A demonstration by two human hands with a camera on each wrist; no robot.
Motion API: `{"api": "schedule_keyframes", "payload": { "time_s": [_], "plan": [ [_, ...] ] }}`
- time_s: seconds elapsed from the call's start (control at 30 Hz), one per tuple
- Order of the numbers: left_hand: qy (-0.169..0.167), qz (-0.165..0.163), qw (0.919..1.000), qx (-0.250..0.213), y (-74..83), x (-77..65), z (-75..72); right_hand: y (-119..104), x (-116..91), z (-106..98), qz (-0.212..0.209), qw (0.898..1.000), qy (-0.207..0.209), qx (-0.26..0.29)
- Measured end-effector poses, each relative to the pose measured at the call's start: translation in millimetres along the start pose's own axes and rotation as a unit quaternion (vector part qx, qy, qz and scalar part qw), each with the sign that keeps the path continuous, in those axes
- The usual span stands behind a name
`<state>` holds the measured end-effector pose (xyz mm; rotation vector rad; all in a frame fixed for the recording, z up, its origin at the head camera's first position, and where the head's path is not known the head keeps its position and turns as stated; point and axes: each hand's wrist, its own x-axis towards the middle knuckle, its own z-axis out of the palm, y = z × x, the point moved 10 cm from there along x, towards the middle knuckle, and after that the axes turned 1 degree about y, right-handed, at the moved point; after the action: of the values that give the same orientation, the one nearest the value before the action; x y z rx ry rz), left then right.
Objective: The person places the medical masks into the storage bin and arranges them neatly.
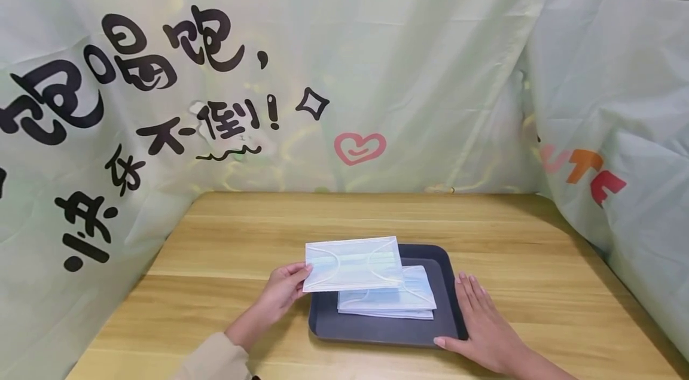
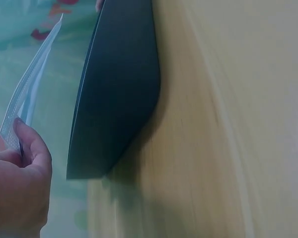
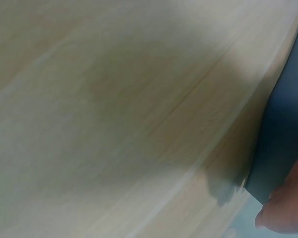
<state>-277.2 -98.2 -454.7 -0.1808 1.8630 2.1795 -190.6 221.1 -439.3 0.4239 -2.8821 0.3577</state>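
Observation:
Between thumb and fingers, my left hand [image 1: 281, 291] pinches the left end of a light blue face mask [image 1: 352, 265] with white ear loops. That mask is held over a dark rectangular tray [image 1: 371, 337], overlapping more face masks [image 1: 384, 308] stacked inside it. The left wrist view has the held mask [image 2: 30, 89] nearly edge-on, beside the tray's outer wall [image 2: 114, 84]. Along the tray's right side lies my right hand [image 1: 487, 329], its fingers straight and its thumb at the front right corner. Only part of this hand [image 3: 288, 208] appears in the right wrist view, against the tray.
The tray stands on a wood-grain table [image 1: 242, 224]. Pale printed cloth [image 1: 430, 81] hangs behind the table and along both sides, with black lettering at the left and a pink heart [image 1: 359, 149] at the back.

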Motion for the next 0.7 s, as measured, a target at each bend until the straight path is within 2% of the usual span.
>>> {"api": "schedule_keyframes", "payload": {
  "time_s": [0.27, 0.47, 0.7],
  "plan": [
    [-0.001, 0.004, 1.0, 0.008, -4.9, 4.3, 24.4, 0, 0, 1, -0.001, 1.0, -0.003, -0.004],
    [-0.011, 0.009, 0.9997, 0.019, -5.7, 3.2, 40.8, -2, -2, -2, -0.015, 1.0, 0.016, -0.016],
    [-0.016, 0.004, 0.999, 0.041, -13.3, 6.2, 53.9, -1, -1, -1, -0.009, 1.0, 0.009, -0.01]
  ]
}}
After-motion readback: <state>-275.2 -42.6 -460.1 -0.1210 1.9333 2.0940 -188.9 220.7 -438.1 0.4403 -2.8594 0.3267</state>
